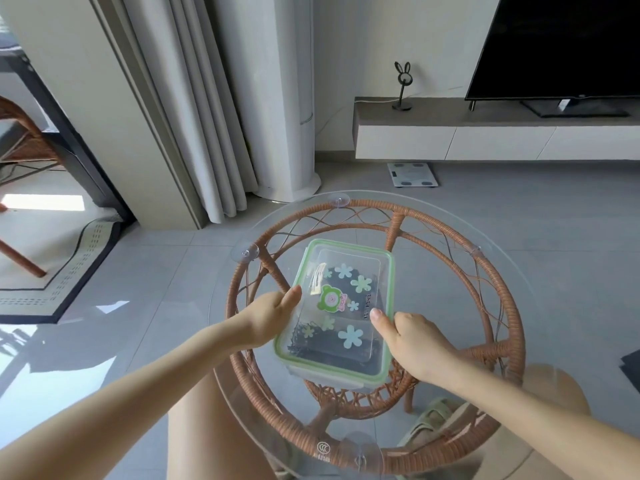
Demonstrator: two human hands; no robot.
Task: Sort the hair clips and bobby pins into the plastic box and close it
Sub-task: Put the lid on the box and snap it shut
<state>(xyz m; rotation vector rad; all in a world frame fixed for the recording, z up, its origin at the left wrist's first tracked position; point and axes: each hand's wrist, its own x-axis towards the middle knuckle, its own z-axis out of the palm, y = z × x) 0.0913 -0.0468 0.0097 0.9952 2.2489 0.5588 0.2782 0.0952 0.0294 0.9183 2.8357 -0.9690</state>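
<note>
A clear plastic box (349, 258) with a green-rimmed lid printed with pale flowers and a green cartoon face sits on the round glass table (485, 306). The lid lies on top of the box. Dark hair clips and bobby pins (311, 344) show through the lid, along with a pale snap clip (317, 282). My left hand (273, 317) grips the box's left long edge, thumb on the lid. My right hand (412, 337) grips the right long edge, thumb pressed on the lid.
The glass top rests on a woven rattan frame (502, 282) with suction cups at the rim. My knees and a sandal (433, 424) show beneath the glass. A TV console (485, 133), floor scale (412, 174), curtain and rattan chair (20, 147) stand further off.
</note>
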